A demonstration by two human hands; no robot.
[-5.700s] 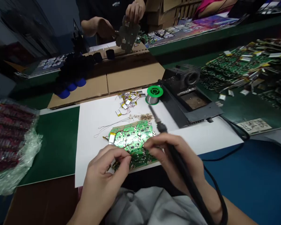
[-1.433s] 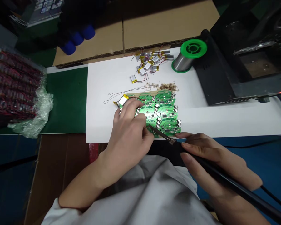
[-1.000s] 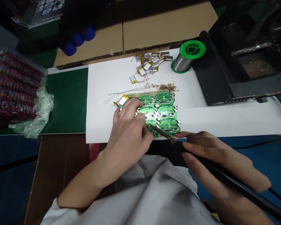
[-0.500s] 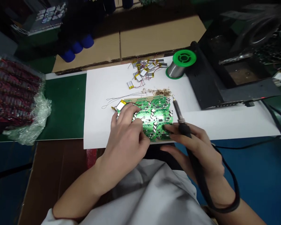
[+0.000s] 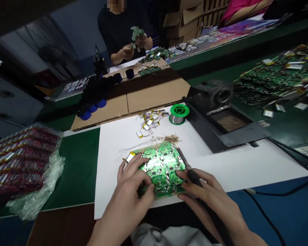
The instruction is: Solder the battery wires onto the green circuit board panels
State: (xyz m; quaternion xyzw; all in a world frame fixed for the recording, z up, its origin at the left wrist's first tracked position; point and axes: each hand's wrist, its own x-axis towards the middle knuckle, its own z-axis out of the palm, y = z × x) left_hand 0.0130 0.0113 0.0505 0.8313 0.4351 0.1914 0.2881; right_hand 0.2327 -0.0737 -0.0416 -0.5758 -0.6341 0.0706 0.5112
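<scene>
A panel of green circuit boards (image 5: 166, 167) lies on the white sheet before me, its surface set with small parts. My left hand (image 5: 135, 188) rests over its left side, thumb and index finger brought together in a pinch; what is between them is too small to make out. Beside those fingers, at the panel's upper left corner, lies a small silver battery (image 5: 130, 156) with yellow tape. My right hand (image 5: 213, 194) holds a soldering iron (image 5: 184, 160), tip pointing up and away near the panel's upper right corner, while its fingertips touch the panel's right side.
Behind the panel are loose batteries (image 5: 150, 123), brown crumbs (image 5: 171, 138) and a green solder spool (image 5: 179, 114). A black metal stand (image 5: 220, 131) is at right, stacked circuit boards (image 5: 277, 77) beyond. Bubble-wrapped batteries (image 5: 23, 160) stand left. Across the bench, a person (image 5: 123, 30) holds boards.
My view has tilted upward, bringing the far bench and the other person into sight. My left thumb and index finger have drawn together. The soldering iron stays in my right hand.
</scene>
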